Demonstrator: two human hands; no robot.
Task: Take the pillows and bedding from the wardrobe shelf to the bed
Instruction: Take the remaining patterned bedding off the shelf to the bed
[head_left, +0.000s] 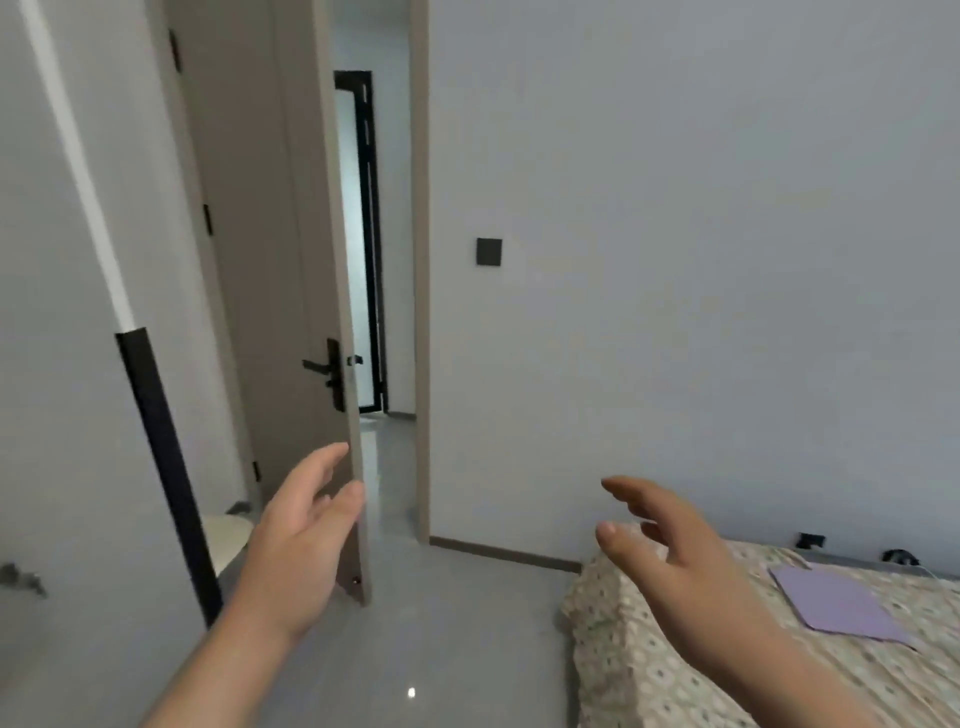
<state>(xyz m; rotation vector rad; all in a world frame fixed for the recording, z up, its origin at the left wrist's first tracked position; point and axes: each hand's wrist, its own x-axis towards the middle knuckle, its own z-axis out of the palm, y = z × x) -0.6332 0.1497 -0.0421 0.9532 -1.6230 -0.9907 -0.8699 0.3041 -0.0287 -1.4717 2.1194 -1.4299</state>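
The bed (675, 665) fills the lower right, covered in a cream sheet with a small flower pattern. A flat lilac folded cloth (836, 605) lies on it. My left hand (301, 540) is raised in front of the door edge, fingers apart, holding nothing. My right hand (670, 540) hovers over the bed's near corner, fingers spread, also empty. A white panel with a black strip (156, 447), possibly the wardrobe door, stands at the left. No pillows or wardrobe shelf are in sight.
A grey room door (291, 291) stands half open ahead, its black handle (327, 369) facing me, with a hallway behind it. A dark wall switch (489, 252) is on the white wall. Grey floor (441, 649) lies between door and bed. Sockets (810, 540) sit low by the bed.
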